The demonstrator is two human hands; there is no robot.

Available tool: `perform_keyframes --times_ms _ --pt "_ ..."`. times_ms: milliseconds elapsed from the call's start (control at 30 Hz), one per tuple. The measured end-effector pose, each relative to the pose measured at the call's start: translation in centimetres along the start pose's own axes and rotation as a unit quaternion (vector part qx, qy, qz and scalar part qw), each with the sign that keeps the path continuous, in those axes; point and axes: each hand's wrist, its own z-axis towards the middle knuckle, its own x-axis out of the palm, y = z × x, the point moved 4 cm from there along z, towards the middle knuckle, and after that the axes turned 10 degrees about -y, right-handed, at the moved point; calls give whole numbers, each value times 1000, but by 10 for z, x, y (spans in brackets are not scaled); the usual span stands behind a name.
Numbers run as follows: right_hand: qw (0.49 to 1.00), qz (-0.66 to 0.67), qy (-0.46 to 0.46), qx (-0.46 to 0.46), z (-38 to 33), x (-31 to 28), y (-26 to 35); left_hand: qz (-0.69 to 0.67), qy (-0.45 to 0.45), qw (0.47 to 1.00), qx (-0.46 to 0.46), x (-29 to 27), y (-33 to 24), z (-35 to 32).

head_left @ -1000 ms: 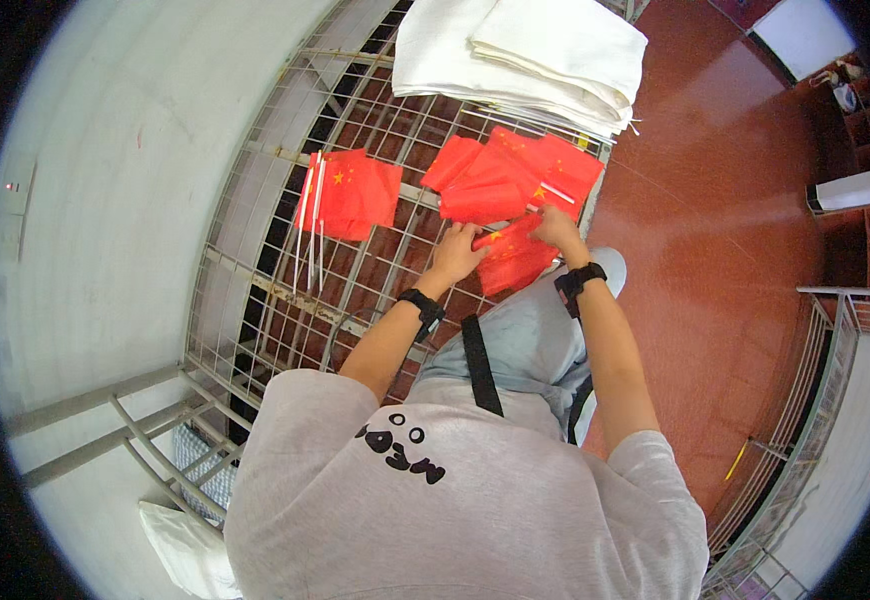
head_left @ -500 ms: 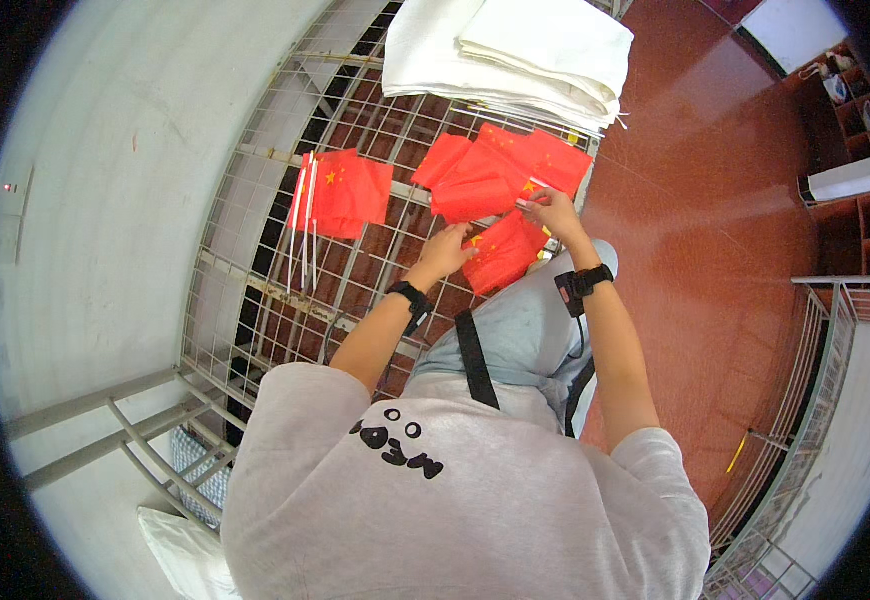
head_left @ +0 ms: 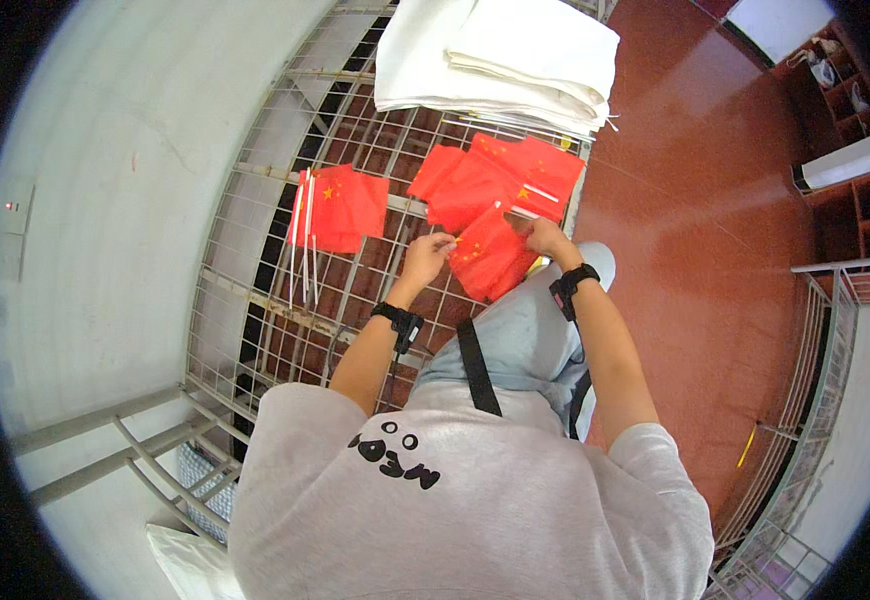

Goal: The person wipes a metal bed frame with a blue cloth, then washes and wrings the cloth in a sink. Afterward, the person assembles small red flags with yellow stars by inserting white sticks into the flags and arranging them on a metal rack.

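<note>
A small red flag (head_left: pixel 492 258) with yellow stars is spread between my two hands above the mesh. My left hand (head_left: pixel 427 258) pinches its left edge near the stars. My right hand (head_left: pixel 551 241) is closed at its upper right edge, the fingertips partly hidden. Just beyond lies a loose pile of red flags (head_left: pixel 475 185), with short white sticks (head_left: pixel 538 195) showing at its right side. Further left, a stack of red flags on white sticks (head_left: pixel 353 210) rests on the mesh, its sticks pointing toward me.
Folded white cloth (head_left: pixel 515 65) sits at the far end of the metal mesh rack (head_left: pixel 340 130). A pale wall (head_left: pixel 125 200) rises on the left. To the right is a reddish floor (head_left: pixel 685 270), with shelves (head_left: pixel 860 105) and a metal frame (head_left: pixel 825 330) beyond.
The flag between my hands has been raised and spread. My left hand has moved slightly left, and my right hand has come down from the pile to the flag's right edge.
</note>
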Motion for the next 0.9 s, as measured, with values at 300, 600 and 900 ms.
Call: perform_keyframes --times_ms 300,600,900 --pt "971 148 -184 -28 -3 -107 43 -246 -44 967 -48 -56 -27 -6" --pt "880 78 -467 22 -8 -126 52 -272 -207 939 36 -101 -52 7" --pt "912 210 -277 -217 -40 -127 161 -203 -217 948 113 -100 -75 13"
